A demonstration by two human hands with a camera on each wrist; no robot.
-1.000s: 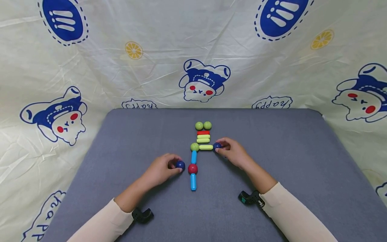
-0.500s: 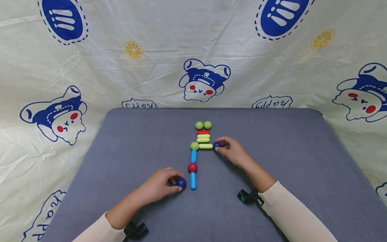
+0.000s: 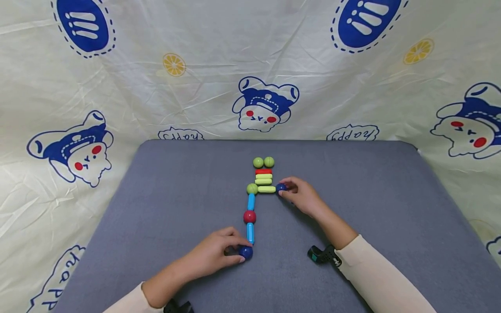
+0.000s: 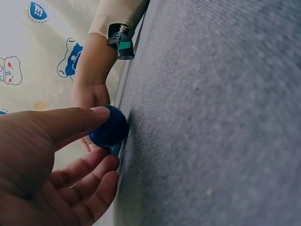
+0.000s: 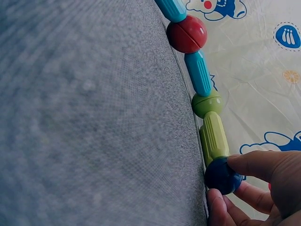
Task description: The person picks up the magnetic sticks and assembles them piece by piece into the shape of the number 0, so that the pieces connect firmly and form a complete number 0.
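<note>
Lower centre-left of the head view: the left hand lies low on the grey mat, thumb and fingers curled round a dark blue ball, which sits at the near end of the lower blue rod (contact looks made, though the fingertips hide part of the joint). The left wrist view shows the thumb on top of that ball and the other fingers loosely bent beneath it. Moving right, at frame centre, a chain runs up the mat: lower blue rod, red ball, upper blue rod, then a green ball at the corner. From the green ball a yellow-green rod runs rightward to a second dark blue ball. Above this rod lie a stack of two more yellow-green rods and a red rod, and above those a pair of green balls side by side. Right of centre, the right hand pinches the second dark blue ball between thumb and fingertips; the right wrist view confirms the grip, with the ball touching the end of the yellow-green rod. Behind the mat hangs a cream cloth printed with blue cartoon figures.
</note>
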